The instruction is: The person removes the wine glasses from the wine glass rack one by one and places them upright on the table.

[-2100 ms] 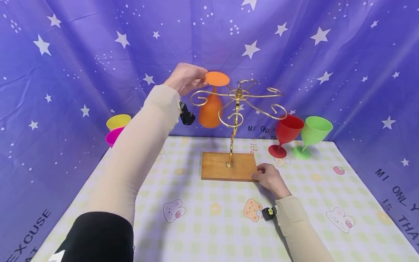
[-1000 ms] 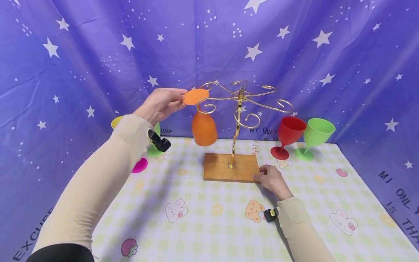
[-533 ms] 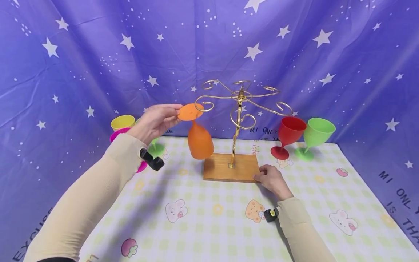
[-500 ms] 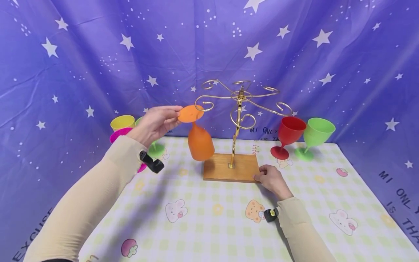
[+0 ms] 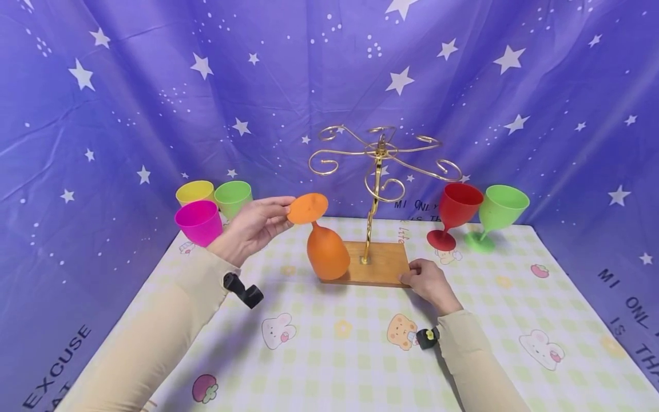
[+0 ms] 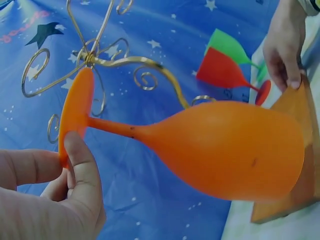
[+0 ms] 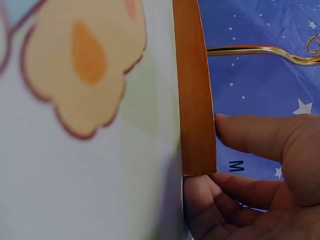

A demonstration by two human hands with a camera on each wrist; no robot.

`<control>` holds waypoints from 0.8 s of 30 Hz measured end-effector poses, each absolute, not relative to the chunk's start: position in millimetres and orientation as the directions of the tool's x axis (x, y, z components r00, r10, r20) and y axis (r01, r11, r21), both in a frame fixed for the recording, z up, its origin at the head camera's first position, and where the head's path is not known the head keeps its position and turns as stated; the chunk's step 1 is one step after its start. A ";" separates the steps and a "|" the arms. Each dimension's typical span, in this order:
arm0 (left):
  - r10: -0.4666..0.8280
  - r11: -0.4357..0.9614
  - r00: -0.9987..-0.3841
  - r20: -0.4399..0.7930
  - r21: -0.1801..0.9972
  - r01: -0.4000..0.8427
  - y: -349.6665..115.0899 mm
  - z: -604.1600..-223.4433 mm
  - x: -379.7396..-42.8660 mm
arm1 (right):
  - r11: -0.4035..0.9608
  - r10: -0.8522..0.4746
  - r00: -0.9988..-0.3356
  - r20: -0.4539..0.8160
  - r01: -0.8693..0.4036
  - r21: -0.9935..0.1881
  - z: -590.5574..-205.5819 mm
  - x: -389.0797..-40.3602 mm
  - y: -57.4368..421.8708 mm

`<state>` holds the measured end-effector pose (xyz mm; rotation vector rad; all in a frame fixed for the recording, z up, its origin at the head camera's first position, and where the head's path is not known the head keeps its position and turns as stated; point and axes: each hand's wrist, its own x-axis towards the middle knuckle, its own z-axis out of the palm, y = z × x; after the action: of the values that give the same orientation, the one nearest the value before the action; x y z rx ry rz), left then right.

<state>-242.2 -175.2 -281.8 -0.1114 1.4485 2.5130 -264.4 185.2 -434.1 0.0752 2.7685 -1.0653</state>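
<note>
My left hand pinches the foot of an orange plastic goblet between thumb and fingers. The goblet hangs upside down, a little tilted, its bowl overlapping the left part of the wooden base in the head view. Above it spread the curled gold arms of a goblet rack, with nothing on its hooks. The rack's post rises from a wooden base. At that base's front right corner my right hand grips the edge, thumb on top and fingers against the side in the right wrist view.
A red goblet and a green goblet stand upright at the back right. On the back left are a yellow goblet, a magenta goblet and another green goblet. A starry purple curtain encloses the checked tablecloth.
The left hand has brought the orange goblet away from the rack's arms, first leftward and then down to just above base height. The rack's arms have turned slightly. My right hand stays put.
</note>
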 end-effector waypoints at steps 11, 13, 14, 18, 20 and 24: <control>0.189 -0.591 -0.970 -0.152 0.772 -0.236 -154.1 -301.6 -222.6 | 0.651 0.033 -0.999 -0.003 0.024 -0.758 -427.0 -255.5 180.1; 0.207 -0.612 -0.968 -0.139 0.754 -0.239 -150.6 -306.1 -220.4 | 0.615 0.042 -0.998 0.050 -0.014 -0.788 -423.8 -252.5 177.5; 0.210 -0.619 -0.968 -0.135 0.748 -0.239 -149.1 -308.7 -219.8 | 0.594 0.034 -0.997 0.068 -0.034 -0.804 -421.9 -250.7 175.8; 0.225 -0.643 -0.966 -0.125 0.726 -0.244 -143.9 -319.6 -218.2 | 0.462 -0.056 -0.997 0.049 -0.069 -0.884 -415.7 -242.4 168.4; 0.230 -0.654 -0.963 -0.139 0.711 -0.259 -140.8 -325.0 -218.5 | 0.384 -0.105 -0.994 0.007 -0.047 -0.922 -413.8 -237.3 165.8; 0.237 -0.687 -0.957 -0.170 0.667 -0.289 -134.0 -333.7 -220.3 | 0.249 -0.189 -0.980 -0.058 0.009 -0.968 -411.9 -226.9 163.8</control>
<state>-220.3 -134.0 -333.7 -0.1005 1.0640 2.6465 -226.9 163.8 -411.9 -0.1719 2.3497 -1.8231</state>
